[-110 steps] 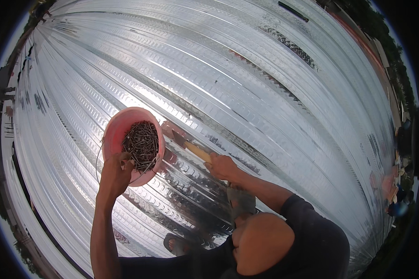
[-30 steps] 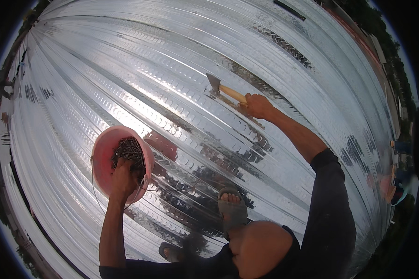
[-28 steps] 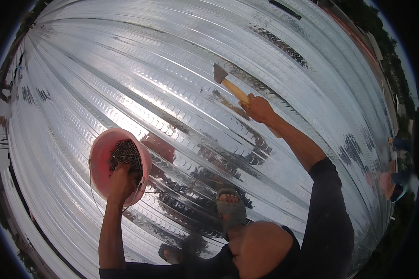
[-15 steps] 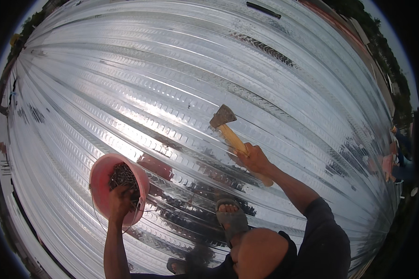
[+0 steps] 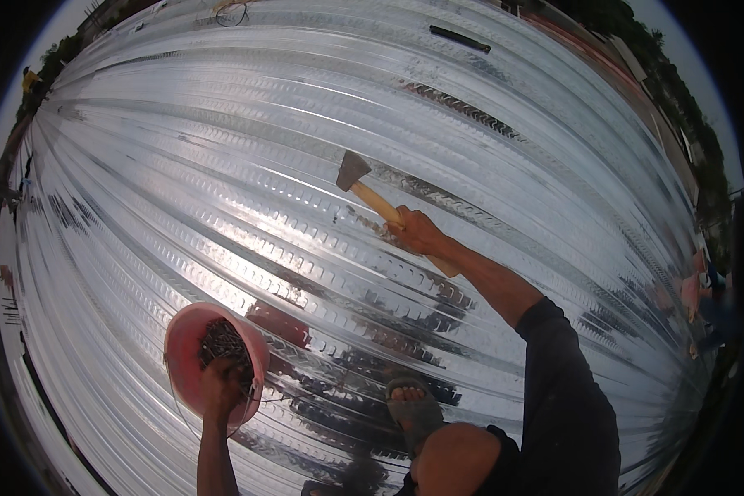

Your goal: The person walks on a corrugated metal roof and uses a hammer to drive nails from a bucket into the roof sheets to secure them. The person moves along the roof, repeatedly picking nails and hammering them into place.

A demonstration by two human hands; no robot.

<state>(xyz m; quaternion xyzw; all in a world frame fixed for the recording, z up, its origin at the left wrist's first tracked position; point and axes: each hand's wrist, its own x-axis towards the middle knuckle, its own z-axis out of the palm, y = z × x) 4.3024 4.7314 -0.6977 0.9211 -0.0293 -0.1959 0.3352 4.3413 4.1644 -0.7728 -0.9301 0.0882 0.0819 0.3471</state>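
My right hand [image 5: 417,231] is wrapped round the wooden handle of a hatchet [image 5: 354,170], held out ahead over the metal sheeting with its dark head pointing up and to the left. My left hand [image 5: 225,384] reaches into a pink bucket [image 5: 182,351] at the lower left, touching a heap of dark nails [image 5: 223,341] inside. Its fingers are hidden in the bucket among the nails. The bucket leans with its mouth toward me, and a thin wire handle hangs down its side.
Shiny ribbed metal decking [image 5: 248,157] spreads out on all sides. My sandalled foot [image 5: 412,405] rests on it near the middle bottom. A short black bar [image 5: 460,38] lies far ahead. Partly blurred, another person [image 5: 696,285] is at the far right edge.
My right hand has carried the hatchet forward and to the left. My left hand remains in the bucket; both appear slightly lower and farther right as the view has shifted.
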